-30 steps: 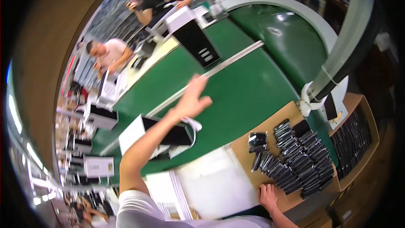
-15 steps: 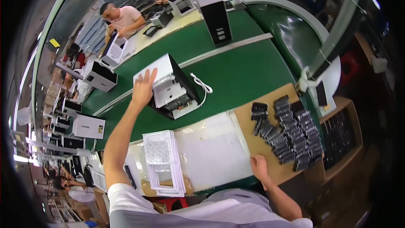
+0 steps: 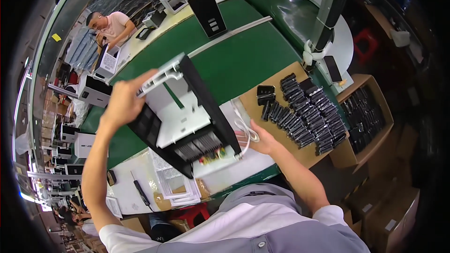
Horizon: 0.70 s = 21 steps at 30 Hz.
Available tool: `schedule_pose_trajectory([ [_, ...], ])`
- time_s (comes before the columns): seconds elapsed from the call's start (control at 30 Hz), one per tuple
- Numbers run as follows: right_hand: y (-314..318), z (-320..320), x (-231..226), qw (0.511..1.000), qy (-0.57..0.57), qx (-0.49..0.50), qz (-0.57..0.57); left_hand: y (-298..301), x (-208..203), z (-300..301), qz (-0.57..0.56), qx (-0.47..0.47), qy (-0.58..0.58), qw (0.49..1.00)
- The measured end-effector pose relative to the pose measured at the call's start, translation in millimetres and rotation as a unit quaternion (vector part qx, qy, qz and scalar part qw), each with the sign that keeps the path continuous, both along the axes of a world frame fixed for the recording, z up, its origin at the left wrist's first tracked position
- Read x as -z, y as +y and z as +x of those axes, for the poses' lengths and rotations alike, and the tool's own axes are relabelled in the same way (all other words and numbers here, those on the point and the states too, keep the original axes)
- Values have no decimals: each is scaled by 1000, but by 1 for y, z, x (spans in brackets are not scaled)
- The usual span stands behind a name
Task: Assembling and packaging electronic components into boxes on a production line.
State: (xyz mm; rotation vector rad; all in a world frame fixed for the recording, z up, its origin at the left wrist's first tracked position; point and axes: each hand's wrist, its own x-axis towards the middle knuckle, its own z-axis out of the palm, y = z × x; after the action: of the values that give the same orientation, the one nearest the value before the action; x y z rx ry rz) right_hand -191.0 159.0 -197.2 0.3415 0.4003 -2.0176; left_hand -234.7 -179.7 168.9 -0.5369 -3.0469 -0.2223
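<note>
A black-and-white box-shaped appliance (image 3: 185, 122) is tilted above the near edge of the green belt, its open side facing me. Coloured wiring and a dark finned part show inside its lower end. My left hand (image 3: 123, 100) is closed around its upper left edge. At the lower right side, my right hand (image 3: 262, 140) presses against the appliance, its fingertips partly hidden behind a looped white power cord (image 3: 243, 129). Below lie several white plastic frames with mesh panels (image 3: 176, 185), partly covered by the appliance. A screwdriver (image 3: 139, 191) rests left of them.
Several small black parts (image 3: 304, 107) cover a cardboard sheet (image 3: 248, 98) at the right. Beside it stands a carton (image 3: 382, 133) of similar black parts. Another white-and-black appliance (image 3: 206, 9) stands on the far belt. Two people work across the belt. A metal post (image 3: 333, 14) rises at the right.
The appliance has come nearer and turned, showing more of its open inside. My left hand moved nearer with it. My right hand went from the cardboard sheet to the appliance's cord side. The view shifted.
</note>
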Motion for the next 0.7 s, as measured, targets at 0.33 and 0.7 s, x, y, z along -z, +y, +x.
schedule_pose_trajectory([
  [0.33,75,32,4,730,507,-84,450,13,226,8,109,-31,-185,976],
  [0.7,69,38,52,630,503,-106,582,-2,318,46,244,-126,21,961],
])
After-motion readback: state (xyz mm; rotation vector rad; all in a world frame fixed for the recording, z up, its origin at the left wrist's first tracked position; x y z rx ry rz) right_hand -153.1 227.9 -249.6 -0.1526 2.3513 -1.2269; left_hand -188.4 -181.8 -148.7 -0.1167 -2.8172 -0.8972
